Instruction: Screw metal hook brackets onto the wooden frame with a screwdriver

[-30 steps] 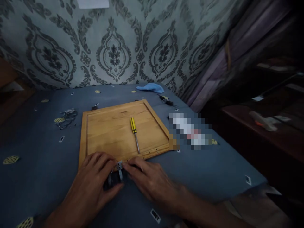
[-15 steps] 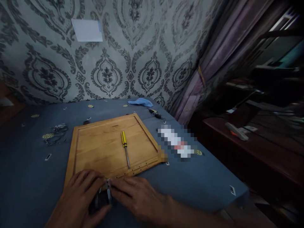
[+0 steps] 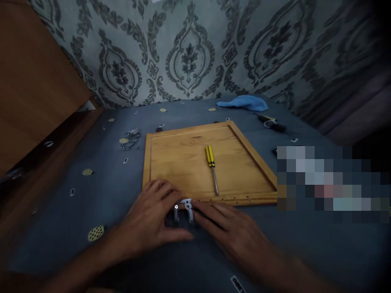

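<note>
A square wooden panel with a raised rim lies on a blue patterned cloth. Along its near rim runs a row of small holes. A yellow-and-black screwdriver rests on the panel, tip toward me. My left hand and my right hand meet at the panel's near edge, fingers pinched around a small silver metal fitting with a dark part beneath it. Both hands press on this piece against the rim.
A pile of small metal parts lies left of the panel. A blue rag and a dark tool sit at the back right. A wooden cabinet side rises on the left. Patterned wallpaper stands behind.
The view has swung left and down, so the cabinet now shows and the curtain and dark shelf are gone. My hands stay on the metal fitting at the panel's near edge.
</note>
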Demonstrator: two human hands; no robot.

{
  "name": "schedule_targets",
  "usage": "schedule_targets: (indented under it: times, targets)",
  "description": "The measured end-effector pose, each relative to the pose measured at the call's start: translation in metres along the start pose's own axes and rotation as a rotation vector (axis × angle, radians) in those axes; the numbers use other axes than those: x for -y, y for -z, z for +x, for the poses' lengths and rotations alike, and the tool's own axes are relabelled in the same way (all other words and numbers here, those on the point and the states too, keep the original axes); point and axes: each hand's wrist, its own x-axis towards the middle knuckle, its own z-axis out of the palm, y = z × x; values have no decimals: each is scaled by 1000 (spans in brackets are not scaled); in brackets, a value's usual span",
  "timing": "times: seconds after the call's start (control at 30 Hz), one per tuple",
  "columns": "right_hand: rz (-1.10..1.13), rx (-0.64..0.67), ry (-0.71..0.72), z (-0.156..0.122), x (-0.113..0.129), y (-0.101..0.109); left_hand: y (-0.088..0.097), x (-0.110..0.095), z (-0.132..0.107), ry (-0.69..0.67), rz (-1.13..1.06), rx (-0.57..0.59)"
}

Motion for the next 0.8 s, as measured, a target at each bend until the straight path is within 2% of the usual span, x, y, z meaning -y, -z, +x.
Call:
schedule_targets:
  times: [0.1, 0.17, 0.27, 0.4, 0.6, 0.8]
  targets:
    - [-18, -9, 11, 0, 0, 1, 20, 6, -2, 92, -183, -108]
    - [-18, -7, 15, -1, -1, 0, 29, 10, -2, 186, -216, -179]
    - [-17, -1, 5, -3, -1, -3, 33, 15, -1, 243, -221, -201]
    - [-33, -6, 18, -5, -2, -5, 22, 16, -1, 157, -222, -110]
    - [0, 12, 2, -3, -1, -4, 1, -2, -2, -19, 67, 3]
    - [18, 21, 0, -2, -1, -1, -14, -9, -1, -5, 160, 43]
